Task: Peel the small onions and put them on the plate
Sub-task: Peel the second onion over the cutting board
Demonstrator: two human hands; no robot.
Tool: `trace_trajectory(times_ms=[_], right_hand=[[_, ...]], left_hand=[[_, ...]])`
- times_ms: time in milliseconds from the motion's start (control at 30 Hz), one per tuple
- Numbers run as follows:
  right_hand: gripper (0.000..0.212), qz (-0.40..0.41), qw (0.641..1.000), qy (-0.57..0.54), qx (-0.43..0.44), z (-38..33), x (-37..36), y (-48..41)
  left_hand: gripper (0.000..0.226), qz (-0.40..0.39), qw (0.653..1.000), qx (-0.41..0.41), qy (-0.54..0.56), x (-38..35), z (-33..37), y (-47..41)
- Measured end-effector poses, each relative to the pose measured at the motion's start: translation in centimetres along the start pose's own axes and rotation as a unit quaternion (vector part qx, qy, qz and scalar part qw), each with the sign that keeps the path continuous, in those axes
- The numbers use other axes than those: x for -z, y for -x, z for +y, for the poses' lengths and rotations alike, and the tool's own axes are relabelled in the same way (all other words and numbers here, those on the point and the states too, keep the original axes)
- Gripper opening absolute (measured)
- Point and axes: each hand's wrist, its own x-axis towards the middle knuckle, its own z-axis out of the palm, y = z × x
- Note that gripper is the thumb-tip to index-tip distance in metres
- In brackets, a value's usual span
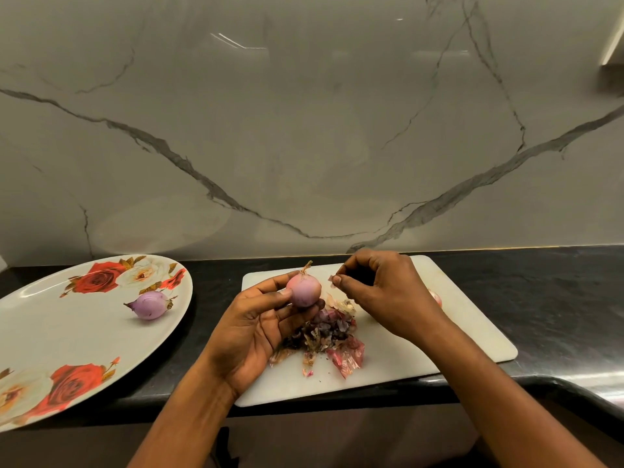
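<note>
Over the white cutting board (439, 336), the left hand (256, 329) is gripping a nearly peeled onion (303, 290) while the right hand (381, 285) is pinching a skin flake (332, 278); its slick surface risks slipping free.

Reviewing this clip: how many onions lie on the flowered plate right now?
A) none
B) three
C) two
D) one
D: only one peeled onion lies on the plate; the left hand holds a second onion over the cutting board, and the right hand pinches a skin scrap.
</note>
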Motion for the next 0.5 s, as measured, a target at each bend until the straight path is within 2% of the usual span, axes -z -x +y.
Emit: trace_trajectory(times_ms=[100, 233, 367, 500], right_hand=[[0.015, -0.033, 0.999, -0.009, 0.001, -0.1, 0.1, 0.2], [0.023, -0.04, 0.999, -0.013, 0.008, -0.5, -0.1, 0.3], [0.039, -0.052, 0.996, -0.054, 0.042, -1.1, -0.3, 0.6], [0.036, -0.057, 0.994, -0.058, 0.069, -1.6, -0.8, 0.8]], left_hand=[[0.046, 0.009, 1.0, -0.004, -0.019, -0.3, 0.0, 0.0], [0.075, 0.037, 0.998, -0.01, -0.049, -0.5, 0.0, 0.0], [0.055, 0.033, 0.998, -0.018, -0.055, -0.5, 0.0, -0.1], [0.046, 0.026, 0.997, -0.024, -0.074, -0.4, 0.0, -0.1]])
